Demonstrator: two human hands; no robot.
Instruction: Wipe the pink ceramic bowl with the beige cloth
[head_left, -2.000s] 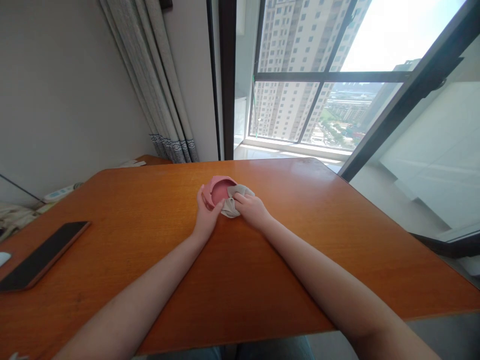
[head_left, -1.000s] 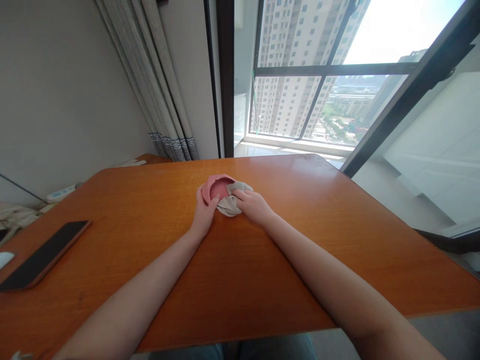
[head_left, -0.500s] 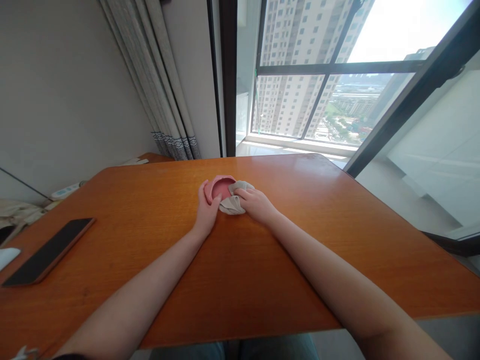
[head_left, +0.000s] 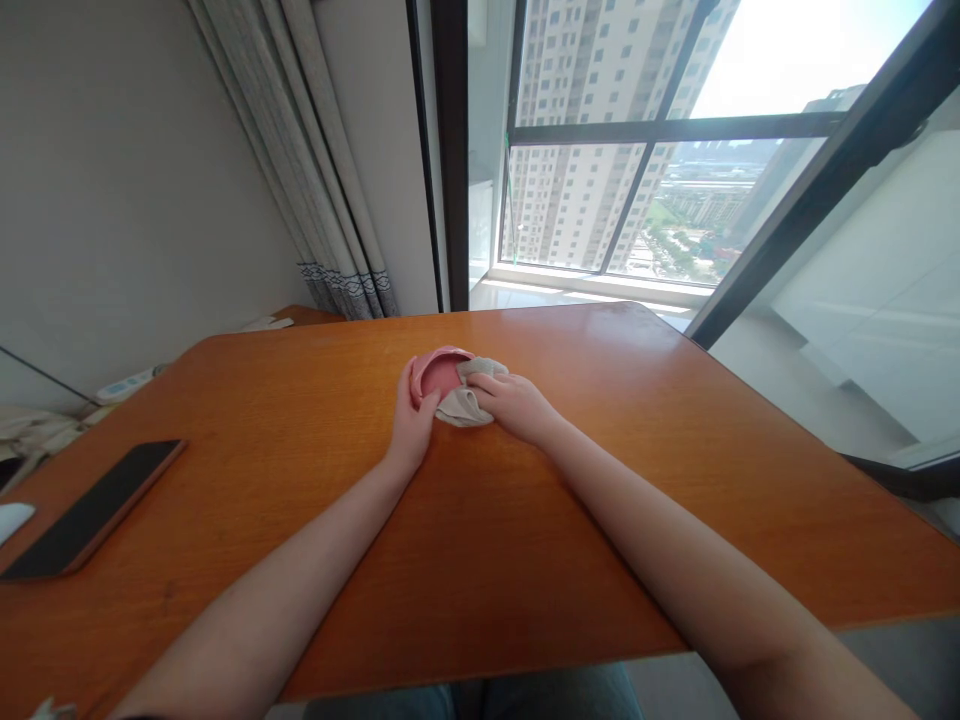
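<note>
Left hand (head_left: 411,425) has the pink bowl (head_left: 441,375) by its left side, fingers round the outside, thumb over the near rim. Bowl is mid-table, tilted, mouth towards the wearer and a bit right

Right hand (head_left: 517,402) grips a bunched grey cloth (head_left: 463,408) pressed to the bowl's right side, one fold up by the far rim, another hanging past the near rim. Can't tell whether the bowl's underside touches the table (head_left: 480,560)

To do this well, I'd let the left hand do all the bracing and feed the bowl round, since a one-sided hold probably twists under a hard push. Even pressure, cloth bunched over the fingertips, loose fold gathered in so it doesn't drag. Wall stiffness unknown, so squeeze lightly

In the way: cloth and right fingers hide the right rim, left thumb covers some of the near rim; both spots need a regrip to reach

Around: black slab (head_left: 94,510) and white object (head_left: 13,520) at far left, well apart from the hands; power strip (head_left: 126,385) past the left edge; curtain (head_left: 300,160) and window (head_left: 585,205) beyond
</note>
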